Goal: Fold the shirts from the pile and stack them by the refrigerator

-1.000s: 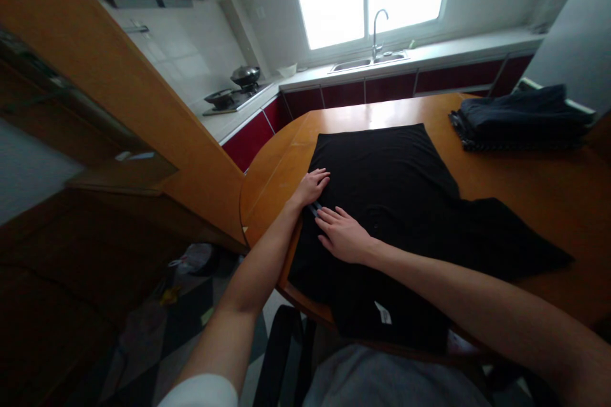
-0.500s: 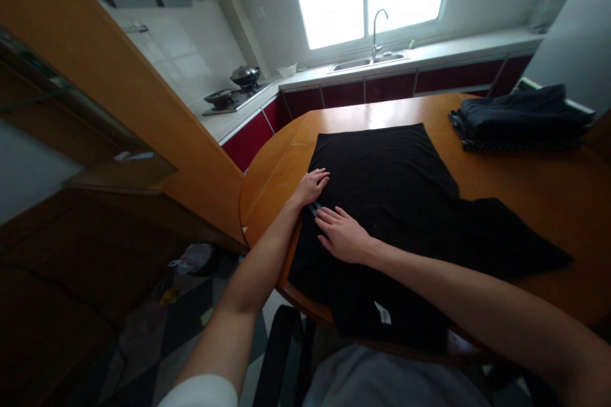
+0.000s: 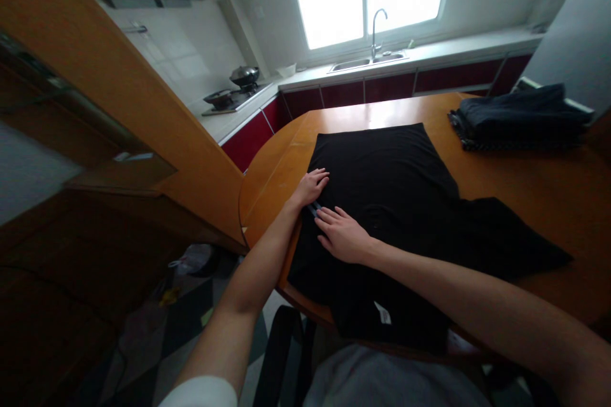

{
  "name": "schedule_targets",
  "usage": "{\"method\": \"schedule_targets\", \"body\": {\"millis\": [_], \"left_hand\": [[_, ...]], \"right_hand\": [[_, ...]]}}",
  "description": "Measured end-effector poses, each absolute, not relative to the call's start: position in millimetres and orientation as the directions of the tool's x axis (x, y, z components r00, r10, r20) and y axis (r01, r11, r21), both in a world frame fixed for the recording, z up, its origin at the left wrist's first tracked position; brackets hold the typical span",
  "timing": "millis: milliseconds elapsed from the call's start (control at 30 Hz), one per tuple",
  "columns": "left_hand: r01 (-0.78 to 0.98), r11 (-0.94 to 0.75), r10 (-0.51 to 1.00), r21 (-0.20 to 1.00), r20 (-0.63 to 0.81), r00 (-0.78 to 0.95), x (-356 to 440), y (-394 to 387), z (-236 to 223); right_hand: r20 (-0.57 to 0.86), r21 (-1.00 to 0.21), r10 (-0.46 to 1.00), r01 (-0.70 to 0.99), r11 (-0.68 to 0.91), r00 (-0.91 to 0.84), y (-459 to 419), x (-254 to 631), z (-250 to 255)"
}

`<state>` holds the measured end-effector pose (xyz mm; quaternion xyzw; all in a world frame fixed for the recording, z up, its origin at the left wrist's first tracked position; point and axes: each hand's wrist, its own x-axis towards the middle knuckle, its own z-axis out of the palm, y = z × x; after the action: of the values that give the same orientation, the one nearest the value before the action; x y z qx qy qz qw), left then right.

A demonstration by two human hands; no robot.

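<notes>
A black garment [image 3: 396, 184], looking like a shirt, lies spread over the wooden table [image 3: 274, 168]. Its lower part reaches the near table edge, where a white label [image 3: 382, 313] shows. My left hand [image 3: 311, 187] rests on the garment's left edge, fingers stretched out. Just below and to its right, my right hand [image 3: 344, 233] lies flat on the cloth with its fingers extended. Between the two hands a small grey-blue strip [image 3: 314, 208] shows at the neckline; I cannot make out whether it is a trim or a separate piece. Neither hand grips anything visible.
A stack of folded dark clothes [image 3: 520, 117] sits at the table's far right. Beyond the table are a sink [image 3: 353, 65] under the window and a stove [image 3: 233, 100] with pans. A black chair armrest [image 3: 279, 350] stands at the near edge.
</notes>
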<state>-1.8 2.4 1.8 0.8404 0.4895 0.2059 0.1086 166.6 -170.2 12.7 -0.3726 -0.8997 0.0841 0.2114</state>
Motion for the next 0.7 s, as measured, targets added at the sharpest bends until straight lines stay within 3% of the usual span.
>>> {"method": "schedule_targets", "body": {"millis": [300, 500, 600, 700], "left_hand": [[0.881, -0.402, 0.904, 0.249, 0.258, 0.34, 2, 1, 2], [0.885, -0.345, 0.931, 0.313, 0.237, 0.279, -8, 4, 12], [0.849, -0.395, 0.917, 0.352, 0.199, 0.344, -22, -1, 23], [0.791, -0.485, 0.867, 0.372, 0.091, 0.489, -33, -8, 30]], "right_hand": [[0.319, -0.311, 0.707, 0.635, 0.707, -0.631, -170, 166, 10], [0.351, -0.359, 0.729, 0.635, 0.684, -0.587, -171, 166, 14], [0.358, -0.355, 0.666, 0.565, 0.745, -0.654, -174, 167, 20], [0.302, -0.335, 0.514, 0.415, 0.846, -0.803, -179, 170, 24]]}}
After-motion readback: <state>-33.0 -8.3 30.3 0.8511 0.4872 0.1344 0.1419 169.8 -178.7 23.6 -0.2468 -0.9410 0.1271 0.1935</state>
